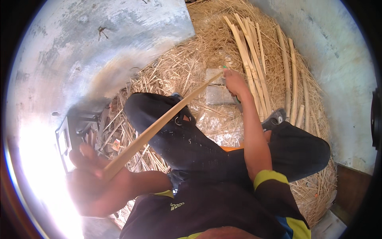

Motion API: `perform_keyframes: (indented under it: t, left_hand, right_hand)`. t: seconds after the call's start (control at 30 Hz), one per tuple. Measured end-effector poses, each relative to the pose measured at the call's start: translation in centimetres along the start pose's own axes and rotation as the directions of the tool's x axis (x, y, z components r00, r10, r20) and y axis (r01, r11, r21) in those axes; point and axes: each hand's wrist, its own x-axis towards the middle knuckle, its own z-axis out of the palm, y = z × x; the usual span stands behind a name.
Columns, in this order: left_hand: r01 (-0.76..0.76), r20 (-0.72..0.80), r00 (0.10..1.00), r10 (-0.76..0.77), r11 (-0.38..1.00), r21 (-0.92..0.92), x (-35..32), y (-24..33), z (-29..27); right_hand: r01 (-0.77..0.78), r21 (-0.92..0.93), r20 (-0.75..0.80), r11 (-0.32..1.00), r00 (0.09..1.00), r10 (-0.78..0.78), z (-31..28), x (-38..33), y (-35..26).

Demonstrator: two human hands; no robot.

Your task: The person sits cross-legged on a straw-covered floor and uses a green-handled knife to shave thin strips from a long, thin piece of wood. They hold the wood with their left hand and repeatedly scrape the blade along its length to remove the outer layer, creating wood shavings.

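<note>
By right hand [235, 83], seemingly grey blocks [218, 96]

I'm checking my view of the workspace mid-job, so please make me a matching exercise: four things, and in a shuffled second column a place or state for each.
1. long flat tan wood-like strip
2. loose pale split sticks
3. grey rectangular block
4. bare left hand

A. on the ground, just left of the right hand
B. slanting between the two hands
C. blurred, at the strip's near end
D. lying on straw, right of the right hand

Pairs: 1-B, 2-D, 3-A, 4-C
</note>
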Motion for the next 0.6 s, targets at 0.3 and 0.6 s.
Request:
perform_keyframes:
  t: [0.3, 0.6]
  left_hand:
    - [-0.091, 0.432, 0.894, 0.115, 0.993, -0.076, -1.3, 1.9, -1.6]
    - [-0.005, 0.541, 0.827, 0.154, 0.964, -0.267, -2.2, 2.3, -0.3]
  right_hand:
    - [0.527, 0.278, 0.167, 0.803, 0.797, -0.58, -0.3, -23.5, -9.1]
    - [0.638, 0.067, 0.023, 0.767, 0.768, -0.64, 3.7, -25.9, -7.7]
